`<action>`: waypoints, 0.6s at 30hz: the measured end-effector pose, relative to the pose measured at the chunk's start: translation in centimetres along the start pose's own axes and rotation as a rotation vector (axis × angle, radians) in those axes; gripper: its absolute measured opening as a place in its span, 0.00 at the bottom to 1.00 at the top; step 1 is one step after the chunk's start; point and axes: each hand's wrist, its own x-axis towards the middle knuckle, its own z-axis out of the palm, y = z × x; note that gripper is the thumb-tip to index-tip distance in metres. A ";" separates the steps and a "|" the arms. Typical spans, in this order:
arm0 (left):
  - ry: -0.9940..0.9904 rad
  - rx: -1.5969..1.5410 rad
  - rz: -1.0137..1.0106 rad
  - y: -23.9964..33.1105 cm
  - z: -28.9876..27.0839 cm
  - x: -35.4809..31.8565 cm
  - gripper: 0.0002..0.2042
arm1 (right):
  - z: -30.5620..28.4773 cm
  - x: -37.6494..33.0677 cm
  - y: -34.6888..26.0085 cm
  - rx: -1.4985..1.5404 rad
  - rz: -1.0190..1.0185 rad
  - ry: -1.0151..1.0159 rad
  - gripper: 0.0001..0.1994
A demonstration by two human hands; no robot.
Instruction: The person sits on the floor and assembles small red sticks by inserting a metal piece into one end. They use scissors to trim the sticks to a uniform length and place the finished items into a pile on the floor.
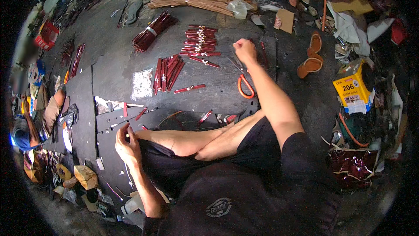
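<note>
Dark-red strips (pixel 208 42) are laid side by side, perhaps for order; the left grip (pixel 128 146) is loosely parted, the right grip (pixel 245 51) curled, its contents indiscernible.

The person wears a black T-shirt (pixel 270 192) of plain cloth, faintly brownish where light falls on it. On its front sits a small light-grey print (pixel 218 207), roughly oval, with a band of lettering across the middle and curved lines above and below. The right sleeve (pixel 297 153) is short, black like the rest of the shirt, and leaves the right forearm (pixel 279 100) bare; the left sleeve (pixel 152 226) is black too, showing only near the lower edge, with the left forearm (pixel 148 192) bare beyond it. Loose black shorts (pixel 262 143) leave the legs (pixel 174 141) partly bare, and the left hand (pixel 128 147) and right hand (pixel 245 51) are both bare
</note>
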 end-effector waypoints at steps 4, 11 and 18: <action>-0.008 -0.033 0.012 0.8 0.2 0.2 0.10 | -6.5 2.8 6.8 -0.236 0.166 -0.046 0.09; -0.008 0.065 0.143 0.7 -0.2 0.1 0.10 | -8.4 -2.0 11.0 -0.329 0.310 -0.107 0.15; -0.182 -0.290 0.184 5.3 3.2 -1.0 0.07 | -8.9 -2.3 9.7 -0.407 0.229 -0.074 0.11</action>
